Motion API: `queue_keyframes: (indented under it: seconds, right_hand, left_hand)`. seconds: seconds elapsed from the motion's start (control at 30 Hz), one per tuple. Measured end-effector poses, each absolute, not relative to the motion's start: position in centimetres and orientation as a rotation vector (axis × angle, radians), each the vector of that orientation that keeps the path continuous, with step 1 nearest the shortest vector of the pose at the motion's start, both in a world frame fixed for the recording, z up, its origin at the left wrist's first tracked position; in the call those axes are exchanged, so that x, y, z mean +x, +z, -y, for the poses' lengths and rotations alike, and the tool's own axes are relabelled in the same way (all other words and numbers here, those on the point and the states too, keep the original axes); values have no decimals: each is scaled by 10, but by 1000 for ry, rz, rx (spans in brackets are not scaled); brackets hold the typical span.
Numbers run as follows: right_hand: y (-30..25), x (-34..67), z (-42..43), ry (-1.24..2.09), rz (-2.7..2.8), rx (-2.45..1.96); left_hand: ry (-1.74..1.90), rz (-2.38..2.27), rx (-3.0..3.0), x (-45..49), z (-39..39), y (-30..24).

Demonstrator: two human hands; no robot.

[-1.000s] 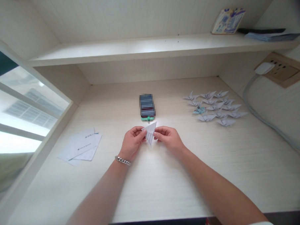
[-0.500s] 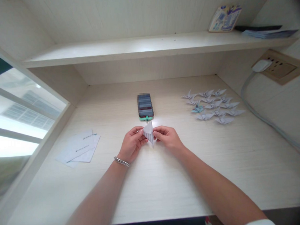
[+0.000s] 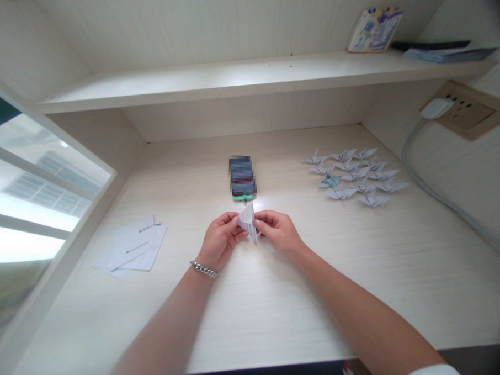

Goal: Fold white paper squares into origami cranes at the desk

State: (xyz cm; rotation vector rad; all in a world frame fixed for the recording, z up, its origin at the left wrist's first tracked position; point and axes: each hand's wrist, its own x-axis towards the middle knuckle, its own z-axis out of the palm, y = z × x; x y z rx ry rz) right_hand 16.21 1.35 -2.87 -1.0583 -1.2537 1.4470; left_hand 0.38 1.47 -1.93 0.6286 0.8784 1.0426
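A small folded piece of white paper (image 3: 248, 222), pointed at the top, is held just above the pale wooden desk (image 3: 270, 299). My left hand (image 3: 218, 238), with a metal bracelet on its wrist, pinches the paper's left side. My right hand (image 3: 278, 231) pinches its right side. Both hands are closed on the paper, fingertips nearly meeting. Just beyond the paper a phone (image 3: 242, 178) in a green case lies flat on the desk.
Several folded paper cranes (image 3: 356, 175) lie in a group at the right back. Loose white sheets (image 3: 131, 250) rest at the left. A shelf (image 3: 246, 79) runs above the desk, a wall socket with a grey cable (image 3: 438, 110) is at right, a window at left.
The paper has been folded narrower between my fingers, from a wide triangle to a slimmer pointed shape. Both hands stay in place.
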Motion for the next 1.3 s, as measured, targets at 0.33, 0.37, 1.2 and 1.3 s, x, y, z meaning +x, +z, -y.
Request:
queue_keyframes:
  seconds: [0.33, 0.37, 1.2, 1.3]
  right_hand:
    - [-29, 160, -12, 1282, 1322, -1090]
    - [-30, 160, -12, 1250, 1324, -1107]
    - [-28, 158, -6, 1060, 1401, -1149]
    - [-26, 157, -5, 1005, 1425, -1137]
  left_hand:
    - [1053, -917, 631, 7, -14, -18]
    - [1049, -921, 633, 7, -13, -17]
    - [1043, -905, 599, 7, -14, -20]
    - [1047, -876, 591, 7, -14, -20]
